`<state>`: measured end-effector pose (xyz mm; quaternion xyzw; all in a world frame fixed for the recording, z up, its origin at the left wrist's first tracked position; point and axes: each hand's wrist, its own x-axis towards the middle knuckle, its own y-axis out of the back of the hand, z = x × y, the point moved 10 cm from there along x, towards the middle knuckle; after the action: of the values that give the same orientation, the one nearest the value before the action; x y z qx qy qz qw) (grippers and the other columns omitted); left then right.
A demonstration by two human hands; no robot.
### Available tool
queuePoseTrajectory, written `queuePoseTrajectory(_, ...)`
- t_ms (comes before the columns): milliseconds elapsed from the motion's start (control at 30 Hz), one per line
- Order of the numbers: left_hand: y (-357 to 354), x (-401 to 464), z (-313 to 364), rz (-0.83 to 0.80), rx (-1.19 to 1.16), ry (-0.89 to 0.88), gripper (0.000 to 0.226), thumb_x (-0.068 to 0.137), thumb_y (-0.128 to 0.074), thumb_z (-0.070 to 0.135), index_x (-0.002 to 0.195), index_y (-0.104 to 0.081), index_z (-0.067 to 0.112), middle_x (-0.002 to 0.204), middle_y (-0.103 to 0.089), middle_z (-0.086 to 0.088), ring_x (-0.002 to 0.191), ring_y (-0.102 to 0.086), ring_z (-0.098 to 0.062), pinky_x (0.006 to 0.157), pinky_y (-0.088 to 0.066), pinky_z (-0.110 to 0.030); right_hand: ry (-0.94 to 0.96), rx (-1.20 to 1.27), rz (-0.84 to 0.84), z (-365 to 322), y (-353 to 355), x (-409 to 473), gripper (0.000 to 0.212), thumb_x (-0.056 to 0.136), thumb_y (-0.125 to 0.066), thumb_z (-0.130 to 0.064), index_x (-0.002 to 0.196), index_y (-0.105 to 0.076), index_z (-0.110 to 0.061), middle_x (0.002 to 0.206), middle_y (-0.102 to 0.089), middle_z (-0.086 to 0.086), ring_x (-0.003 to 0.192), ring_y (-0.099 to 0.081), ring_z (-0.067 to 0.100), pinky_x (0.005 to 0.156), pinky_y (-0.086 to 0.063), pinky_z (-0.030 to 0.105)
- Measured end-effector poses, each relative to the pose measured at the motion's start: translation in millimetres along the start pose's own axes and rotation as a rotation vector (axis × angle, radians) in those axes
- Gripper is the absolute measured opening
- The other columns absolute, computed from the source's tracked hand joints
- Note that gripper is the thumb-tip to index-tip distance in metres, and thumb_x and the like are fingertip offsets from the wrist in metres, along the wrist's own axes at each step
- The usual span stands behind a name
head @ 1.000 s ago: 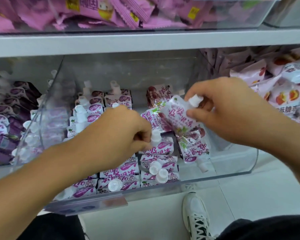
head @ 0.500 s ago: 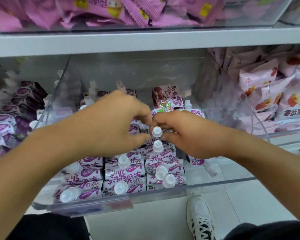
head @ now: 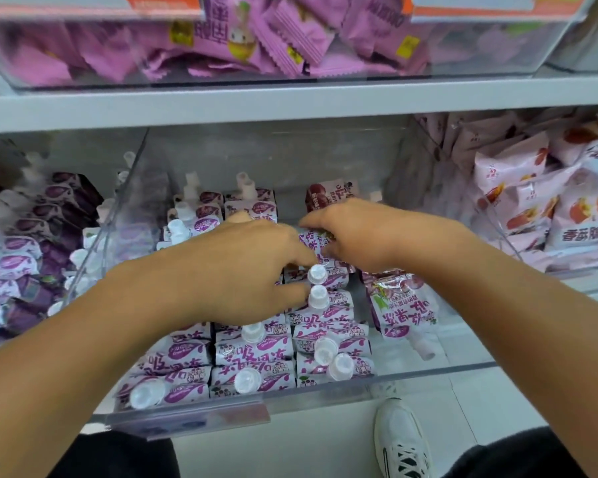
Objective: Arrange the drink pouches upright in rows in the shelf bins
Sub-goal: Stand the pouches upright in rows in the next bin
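Note:
White-and-purple drink pouches (head: 252, 357) with white caps stand in rows in the clear shelf bin (head: 428, 371). My left hand (head: 235, 270) hovers over the middle rows, its thumb and forefinger pinching round the capped pouch (head: 317, 274) at the back of the right row. Just behind that, my right hand (head: 363, 232) grips another pouch (head: 312, 243) by its top. A loose pouch (head: 406, 305) lies flat, cap toward me, at the bin's right side. One more pouch (head: 328, 198) stands at the back.
The left bin (head: 21, 253) holds darker purple pouches in a heap. Peach-printed packets (head: 532, 208) fill the bin to the right. A shelf board (head: 290, 101) runs overhead with pink packets (head: 256, 39) above it. My white shoe (head: 401, 439) is on the floor below.
My right hand brought its pouch down from mid-air to the back of the right row, beside my left hand. The view moved closer to the bin.

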<state>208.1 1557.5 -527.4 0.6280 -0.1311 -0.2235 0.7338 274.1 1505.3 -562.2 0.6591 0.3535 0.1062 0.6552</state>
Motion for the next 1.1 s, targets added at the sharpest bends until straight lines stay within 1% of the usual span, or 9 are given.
queuePoseTrajectory(100,0.9,-3.2,-0.6,-0.015,-0.063,-0.018,0.023,0.095,-0.041,0.056,0.083,-0.057,0.046,0.076,-0.065,0.004,0.075,-0.058,-0.011,0.076,-0.028,-0.016,-0.013,-0.066,0.048,-1.3,4.8,10.4,0.035,0.087,-0.072,-0.03,0.115,-0.059,-0.015,0.112,-0.062,0.009,0.102,-0.06,0.029,0.083,-0.051,0.039)
queuePoseTrajectory(233,3.3,-4.0,-3.1,0.013,-0.107,0.008,0.027,0.093,-0.049,0.049,0.11,-0.069,0.041,0.07,-0.066,0.015,0.064,-0.057,-0.002,0.072,-0.026,-0.006,-0.003,-0.06,0.032,-6.3,12.2,4.8,0.029,0.081,-0.077,-0.033,0.101,-0.065,-0.016,0.094,-0.065,0.001,0.092,-0.06,0.026,0.078,-0.049,0.033)
queuePoseTrajectory(367,7.4,-5.2,-8.4,-0.005,-0.192,0.008,0.015,0.089,-0.064,0.039,0.095,-0.076,0.031,0.081,-0.072,0.021,0.076,-0.066,0.006,0.076,-0.051,-0.016,-0.032,0.185,0.212,13.7,43.9,-11.3,0.019,0.087,-0.072,-0.017,0.104,-0.063,-0.017,0.067,-0.055,-0.005,0.063,-0.063,0.014,0.068,-0.051,0.028)
queuePoseTrajectory(467,35.3,-6.7,-27.2,0.238,-0.243,0.103,0.011,0.081,-0.075,0.038,0.074,-0.071,0.029,0.066,-0.068,0.018,0.069,-0.064,0.006,0.063,-0.048,-0.008,-0.056,0.623,0.147,20.1,33.5,-14.3,0.014,0.092,-0.066,-0.01,0.1,-0.057,-0.016,0.073,-0.065,0.008,0.069,-0.074,0.021,0.07,-0.062,0.041)
queuePoseTrajectory(567,53.6,-11.5,-38.6,0.413,-0.193,0.196,0.027,0.072,-0.075,0.052,0.084,-0.063,0.031,0.076,-0.062,0.019,0.074,-0.059,0.002,0.065,-0.043,-0.014,-0.075,0.362,0.097,15.6,20.5,-11.2,0.009,0.09,-0.069,-0.013,0.093,-0.062,-0.016,0.071,-0.067,0.001,0.066,-0.069,0.017,0.07,-0.059,0.036)
queuePoseTrajectory(700,32.3,0.0,-23.8,0.226,-0.068,0.171,0.044,0.085,-0.066,0.052,0.123,-0.056,0.034,0.111,-0.065,0.014,0.102,-0.059,-0.014,0.086,-0.051,-0.036,-0.109,0.104,0.031,12.0,23.8,-16.6,0.008,0.091,-0.066,-0.014,0.094,-0.06,-0.017,0.084,-0.065,0.003,0.074,-0.061,0.02,0.066,-0.05,0.031)
queuePoseTrajectory(800,27.4,3.8,-20.2,0.123,0.035,0.196,0.039,0.092,-0.061,0.048,0.128,-0.055,0.034,0.113,-0.065,0.006,0.105,-0.059,-0.02,0.086,-0.052,-0.041,-0.119,-0.053,0.05,13.5,32.8,-18.3,0.009,0.092,-0.061,-0.01,0.086,-0.06,-0.015,0.074,-0.059,0.001,0.067,-0.054,0.019,0.056,-0.039,0.027)
queuePoseTrajectory(933,17.8,5.7,-24.2,-0.006,0.029,0.234,0.041,0.092,-0.061,0.046,0.13,-0.054,0.032,0.118,-0.064,0.006,0.107,-0.059,-0.02,0.09,-0.052,-0.041,-0.128,0.019,0.057,13.9,28.5,-10.0,0.019,0.094,-0.062,-0.016,0.077,-0.058,-0.008,0.069,-0.057,0.007,0.068,-0.055,0.025,0.06,-0.04,0.029)
queuePoseTrajectory(1100,16.8,5.7,-31.9,-0.023,-0.002,0.274,0.043,0.092,-0.062,0.046,0.132,-0.052,0.032,0.123,-0.063,0.006,0.113,-0.056,-0.019,0.094,-0.05,-0.041,-0.187,0.03,0.083,13.5,25.7,-6.4,0.034,0.089,-0.061,-0.003,0.063,-0.041,-0.011,0.061,-0.046,0.005,0.053,-0.044,0.019,0.044,-0.032,0.027)
